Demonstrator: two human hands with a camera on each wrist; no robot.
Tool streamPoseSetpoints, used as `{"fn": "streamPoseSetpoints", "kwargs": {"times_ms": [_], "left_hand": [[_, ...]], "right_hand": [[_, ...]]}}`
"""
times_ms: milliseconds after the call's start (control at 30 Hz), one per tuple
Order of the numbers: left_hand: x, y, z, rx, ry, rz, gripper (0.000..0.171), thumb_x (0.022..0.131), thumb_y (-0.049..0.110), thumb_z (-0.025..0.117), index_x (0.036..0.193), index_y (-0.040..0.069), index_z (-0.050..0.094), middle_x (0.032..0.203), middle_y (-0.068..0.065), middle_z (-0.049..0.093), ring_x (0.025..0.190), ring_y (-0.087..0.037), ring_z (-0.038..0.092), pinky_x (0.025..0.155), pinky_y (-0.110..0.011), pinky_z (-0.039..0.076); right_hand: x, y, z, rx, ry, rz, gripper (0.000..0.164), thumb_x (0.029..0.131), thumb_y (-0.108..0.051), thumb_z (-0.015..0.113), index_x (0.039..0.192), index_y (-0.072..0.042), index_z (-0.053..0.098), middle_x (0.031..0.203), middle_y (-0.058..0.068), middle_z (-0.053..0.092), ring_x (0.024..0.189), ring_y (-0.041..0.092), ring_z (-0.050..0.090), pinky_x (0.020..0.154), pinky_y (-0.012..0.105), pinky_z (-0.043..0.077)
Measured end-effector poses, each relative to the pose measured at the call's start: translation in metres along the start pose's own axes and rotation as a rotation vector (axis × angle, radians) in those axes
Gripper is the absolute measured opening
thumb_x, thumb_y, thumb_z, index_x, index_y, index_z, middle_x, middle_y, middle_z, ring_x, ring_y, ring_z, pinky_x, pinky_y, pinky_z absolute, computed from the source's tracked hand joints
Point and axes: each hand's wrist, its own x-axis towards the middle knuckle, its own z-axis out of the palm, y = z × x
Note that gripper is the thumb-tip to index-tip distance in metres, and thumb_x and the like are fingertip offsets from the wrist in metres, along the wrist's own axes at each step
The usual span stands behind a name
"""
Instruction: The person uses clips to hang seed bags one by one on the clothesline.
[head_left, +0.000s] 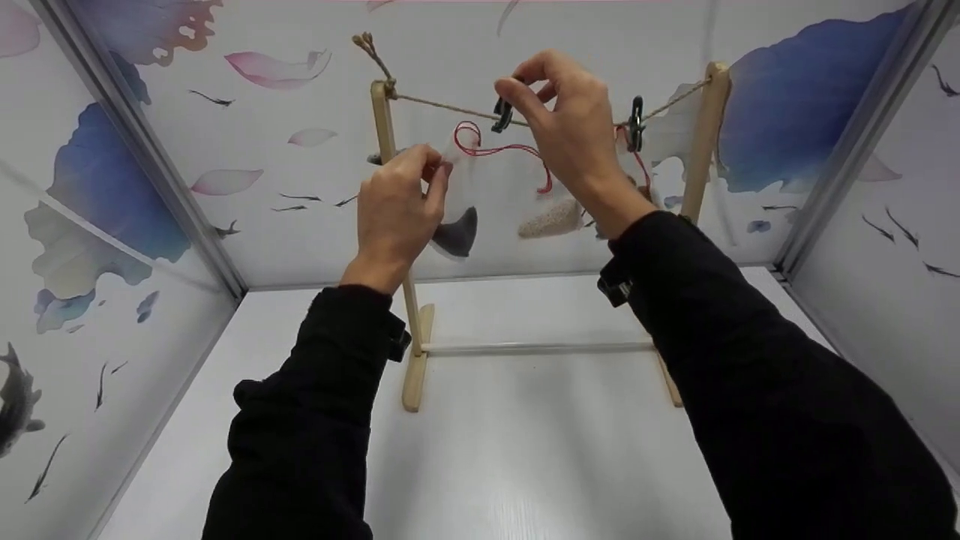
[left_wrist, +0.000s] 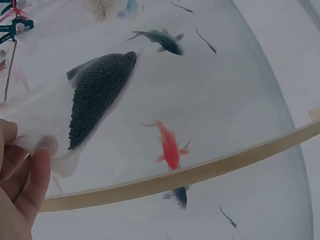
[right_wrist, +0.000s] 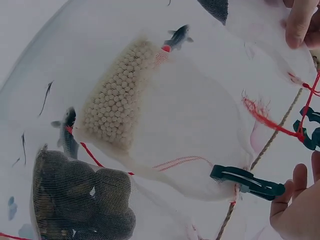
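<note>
My left hand [head_left: 401, 206] pinches the upper part of a white mesh drawstring bag [left_wrist: 42, 120]. Dark grains [left_wrist: 100, 95] fill the bag's lower corner, and its red cord [head_left: 495, 150] loops out toward the right. Higher up, my right hand [head_left: 574, 124] holds a dark green clip [head_left: 502, 112] between thumb and fingers at the twine [head_left: 442, 106]. Another mesh bag, with beige beads [right_wrist: 115, 95], hangs from a second green clip [right_wrist: 247, 182] on the twine. A bag of dark, stone-like pieces [right_wrist: 82, 200] is beside it.
A wooden post [head_left: 382, 124] stands at the left and another [head_left: 705, 142] at the right, with the twine strung between them. A pale rod [head_left: 536, 348] joins their feet on the white table [head_left: 540, 450]. Printed panels [head_left: 127, 187] enclose the space.
</note>
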Motion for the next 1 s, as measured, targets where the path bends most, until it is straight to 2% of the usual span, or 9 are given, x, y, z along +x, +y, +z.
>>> {"fn": "streamPoseSetpoints", "kwargs": {"times_ms": [133, 233, 367, 467, 800, 1000], "left_hand": [[0.0, -0.004, 0.003, -0.001, -0.01, -0.038, 0.015, 0.101, 0.017, 0.065, 0.1, 0.003, 0.071, 0.09, -0.009, 0.072, 0.077, -0.021, 0.066, 0.066, -0.034, 0.052], [0.0, -0.006, 0.004, -0.007, -0.021, -0.08, 0.015, 0.101, 0.018, 0.066, 0.1, 0.004, 0.071, 0.09, -0.009, 0.072, 0.077, -0.022, 0.066, 0.068, -0.035, 0.052], [0.002, -0.006, 0.006, -0.018, -0.025, -0.13, 0.017, 0.101, 0.02, 0.066, 0.1, 0.004, 0.071, 0.09, -0.008, 0.072, 0.076, -0.023, 0.065, 0.068, -0.036, 0.051], [0.005, -0.005, 0.007, -0.021, -0.02, -0.141, 0.017, 0.101, 0.021, 0.066, 0.1, 0.004, 0.071, 0.089, -0.007, 0.073, 0.076, -0.023, 0.066, 0.067, -0.036, 0.05], [0.013, 0.005, 0.007, -0.027, -0.085, -0.173, 0.02, 0.103, 0.023, 0.063, 0.108, 0.005, 0.071, 0.095, -0.007, 0.073, 0.075, -0.017, 0.063, 0.066, -0.029, 0.051], [0.015, 0.005, 0.01, -0.069, -0.074, -0.208, 0.02, 0.103, 0.023, 0.064, 0.109, 0.007, 0.071, 0.098, -0.007, 0.074, 0.087, -0.018, 0.069, 0.074, -0.03, 0.054]], "right_hand": [[0.003, -0.001, 0.003, -0.057, -0.022, 0.035, 0.033, 0.097, -0.041, 0.067, 0.108, -0.01, 0.072, 0.109, 0.0, 0.071, 0.105, 0.015, 0.054, 0.096, 0.025, 0.034], [0.004, 0.0, 0.004, -0.086, -0.03, 0.032, 0.035, 0.097, -0.043, 0.067, 0.108, -0.01, 0.072, 0.108, 0.0, 0.071, 0.108, 0.015, 0.052, 0.103, 0.028, 0.028], [0.003, -0.001, 0.007, -0.088, -0.037, 0.028, 0.035, 0.097, -0.043, 0.067, 0.109, -0.011, 0.073, 0.107, -0.001, 0.071, 0.113, 0.015, 0.049, 0.105, 0.032, 0.024], [0.003, -0.003, 0.01, -0.096, -0.027, 0.014, 0.037, 0.097, -0.045, 0.067, 0.11, -0.011, 0.073, 0.108, -0.001, 0.071, 0.116, 0.015, 0.047, 0.107, 0.036, 0.02], [0.004, -0.002, 0.015, -0.091, 0.081, -0.06, 0.037, 0.097, -0.045, 0.065, 0.107, -0.011, 0.073, 0.107, -0.001, 0.071, 0.113, 0.017, 0.045, 0.104, 0.041, 0.019], [0.004, 0.0, 0.019, -0.126, 0.055, -0.049, 0.038, 0.096, -0.047, 0.065, 0.108, -0.012, 0.073, 0.109, -0.003, 0.073, 0.114, 0.018, 0.046, 0.102, 0.044, 0.019]]}}
